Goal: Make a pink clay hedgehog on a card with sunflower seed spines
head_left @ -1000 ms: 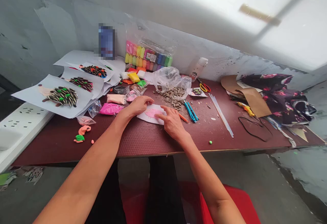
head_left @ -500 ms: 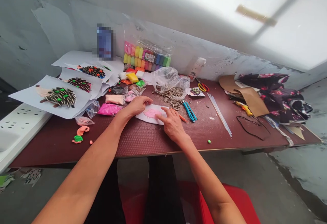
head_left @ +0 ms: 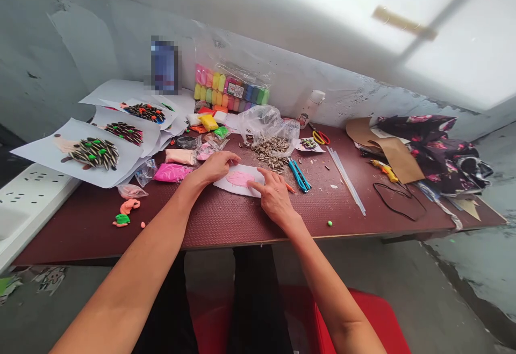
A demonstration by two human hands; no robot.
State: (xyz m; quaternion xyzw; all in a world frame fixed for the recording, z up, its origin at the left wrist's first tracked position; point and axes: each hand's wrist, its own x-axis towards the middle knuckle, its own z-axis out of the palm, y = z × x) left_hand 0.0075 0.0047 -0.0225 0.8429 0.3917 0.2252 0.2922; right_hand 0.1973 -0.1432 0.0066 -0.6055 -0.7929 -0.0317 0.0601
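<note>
A small white paper (head_left: pixel 229 186) with a flat pink clay shape (head_left: pixel 240 179) lies on the dark red table in front of me. At its upper left edge rests my left hand (head_left: pixel 217 167), fingers bent over the paper and partly hiding each other. My right hand (head_left: pixel 274 193) is at the right edge, thumb and forefinger spread apart, with a fingertip at the pink clay. Behind the paper is a pile of striped sunflower seeds (head_left: pixel 269 148) beside a clear plastic bag (head_left: pixel 262 120).
A blue cutter (head_left: pixel 299 175), scissors (head_left: pixel 321 137) and clear glue sticks (head_left: pixel 345 181) lie to the right. Bright pink clay (head_left: pixel 172 172) and seed-covered hedgehog pictures (head_left: pixel 94 152) are at the left. A glue gun (head_left: pixel 385 171) sits farther right.
My right hand has shifted slightly to the right, its fingertips drawing back a little from the pink clay. My left hand stays nearly in place.
</note>
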